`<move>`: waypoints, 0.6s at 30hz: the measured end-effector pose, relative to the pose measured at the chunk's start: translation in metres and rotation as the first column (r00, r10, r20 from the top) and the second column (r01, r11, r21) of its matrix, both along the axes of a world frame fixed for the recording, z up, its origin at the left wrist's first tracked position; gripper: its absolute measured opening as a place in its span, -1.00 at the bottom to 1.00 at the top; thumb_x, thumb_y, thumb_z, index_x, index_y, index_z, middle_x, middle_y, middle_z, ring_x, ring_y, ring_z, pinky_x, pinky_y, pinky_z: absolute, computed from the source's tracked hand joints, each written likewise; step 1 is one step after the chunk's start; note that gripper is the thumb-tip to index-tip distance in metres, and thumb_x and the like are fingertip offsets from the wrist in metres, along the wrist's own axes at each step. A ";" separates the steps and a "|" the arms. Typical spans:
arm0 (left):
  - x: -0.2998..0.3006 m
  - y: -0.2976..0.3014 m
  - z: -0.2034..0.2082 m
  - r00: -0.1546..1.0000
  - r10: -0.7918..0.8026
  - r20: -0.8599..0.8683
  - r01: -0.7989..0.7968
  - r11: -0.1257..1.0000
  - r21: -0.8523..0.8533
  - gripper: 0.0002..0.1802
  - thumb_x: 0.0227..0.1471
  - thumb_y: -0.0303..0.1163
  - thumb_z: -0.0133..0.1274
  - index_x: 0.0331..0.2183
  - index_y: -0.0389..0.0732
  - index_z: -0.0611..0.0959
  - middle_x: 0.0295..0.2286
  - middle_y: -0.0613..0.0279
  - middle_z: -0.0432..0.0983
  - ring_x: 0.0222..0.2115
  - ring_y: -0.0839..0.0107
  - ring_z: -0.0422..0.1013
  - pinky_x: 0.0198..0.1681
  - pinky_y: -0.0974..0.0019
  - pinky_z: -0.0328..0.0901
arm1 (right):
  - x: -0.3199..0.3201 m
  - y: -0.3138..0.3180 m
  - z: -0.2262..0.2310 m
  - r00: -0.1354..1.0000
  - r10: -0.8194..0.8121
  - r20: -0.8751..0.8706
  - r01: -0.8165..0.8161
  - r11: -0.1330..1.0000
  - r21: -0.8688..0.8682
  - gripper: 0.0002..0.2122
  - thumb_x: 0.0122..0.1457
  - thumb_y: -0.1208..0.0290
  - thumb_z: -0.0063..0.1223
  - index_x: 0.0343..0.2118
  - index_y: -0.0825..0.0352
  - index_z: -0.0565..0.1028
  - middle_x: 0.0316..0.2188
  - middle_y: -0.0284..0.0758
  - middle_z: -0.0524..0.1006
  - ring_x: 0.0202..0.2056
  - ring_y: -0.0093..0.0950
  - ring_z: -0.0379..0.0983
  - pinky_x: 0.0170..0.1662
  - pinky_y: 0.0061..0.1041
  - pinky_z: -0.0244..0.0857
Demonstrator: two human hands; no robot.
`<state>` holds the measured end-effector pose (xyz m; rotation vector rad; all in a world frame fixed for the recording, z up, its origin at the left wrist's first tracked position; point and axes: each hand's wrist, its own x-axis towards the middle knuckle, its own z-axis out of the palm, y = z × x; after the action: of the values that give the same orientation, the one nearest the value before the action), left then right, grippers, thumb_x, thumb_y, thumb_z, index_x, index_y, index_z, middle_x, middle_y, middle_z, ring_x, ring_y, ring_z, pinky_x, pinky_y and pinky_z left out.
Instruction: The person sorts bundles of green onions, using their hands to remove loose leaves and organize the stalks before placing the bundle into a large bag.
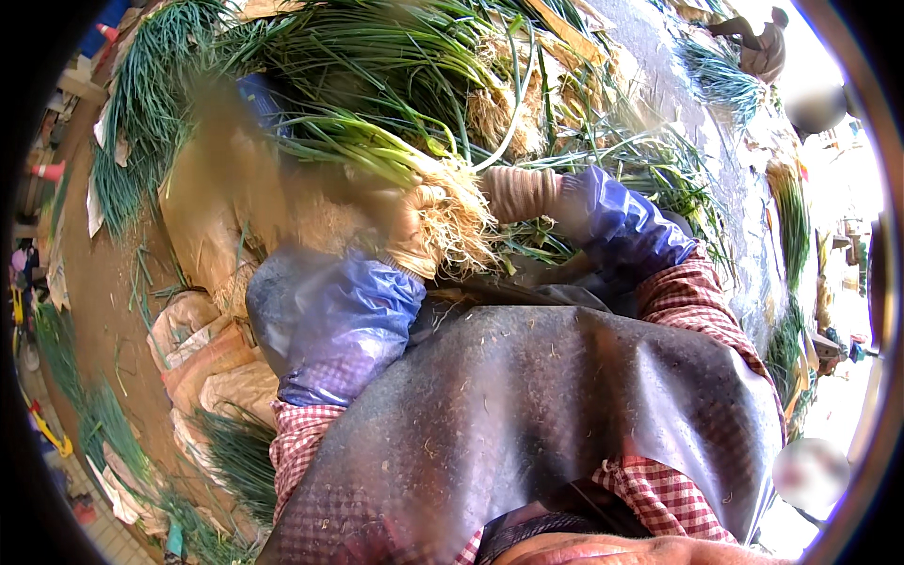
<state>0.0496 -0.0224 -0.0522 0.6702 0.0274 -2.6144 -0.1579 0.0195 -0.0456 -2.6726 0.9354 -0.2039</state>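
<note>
A bunch of green onions lies across in front of me, green leaves to the left and pale stringy roots to the right. My left hand, in a tan knit glove, is closed around the bunch beside the roots. My right hand comes in from the right in a similar glove. Only its cuff and back show clearly; its fingers are hidden behind the roots and stems. Blue plastic sleeves cover both forearms. Directly beyond my hands lies a large heap of green onions, with roots toward the right.
Tan sacks lie on the brown ground at my left. More green onion piles stand at the far left and along the right. A dark apron covers my lap. Another person is at the far right. Blurry smears hide part of the left.
</note>
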 end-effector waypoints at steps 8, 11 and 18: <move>-0.005 0.015 0.061 0.954 0.140 -0.265 -0.201 0.955 -0.219 -0.50 -0.11 -0.54 -0.10 -0.04 -0.38 0.40 -0.15 -0.04 0.44 -0.12 0.10 0.41 0.04 0.01 0.29 | 0.003 0.003 0.065 0.762 -0.451 -0.464 0.642 0.618 0.453 -0.44 0.09 0.06 0.02 0.09 0.32 0.32 0.02 -0.19 0.40 0.07 -0.36 0.31 0.16 -0.41 0.17; -0.004 0.019 0.052 0.975 0.113 -0.193 -0.139 0.982 -0.126 -0.44 -0.16 -0.57 -0.09 0.00 -0.40 0.36 -0.17 -0.02 0.43 -0.11 0.12 0.38 0.07 0.04 0.27 | -0.043 -0.015 0.025 0.603 -0.423 0.676 0.411 0.891 0.191 -0.37 0.06 -0.04 0.05 0.11 0.29 0.32 0.13 -0.18 0.29 0.20 -0.34 0.11 0.26 -0.31 -0.05; -0.003 0.020 0.053 0.990 0.092 -0.104 -0.109 0.978 -0.177 -0.51 -0.14 -0.56 -0.11 -0.06 -0.42 0.38 -0.21 -0.04 0.44 -0.18 0.08 0.41 0.01 -0.01 0.32 | 0.003 -0.025 0.097 0.827 -0.262 0.497 0.222 0.965 0.139 -0.69 0.07 0.36 -0.08 -0.11 0.25 0.48 -0.16 -0.15 0.48 0.01 -0.23 0.30 0.09 -0.23 0.11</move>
<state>0.0468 -0.0023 0.0008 0.4671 -0.1440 -2.5113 -0.1549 -0.0060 0.0518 -2.2333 1.0633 -0.8730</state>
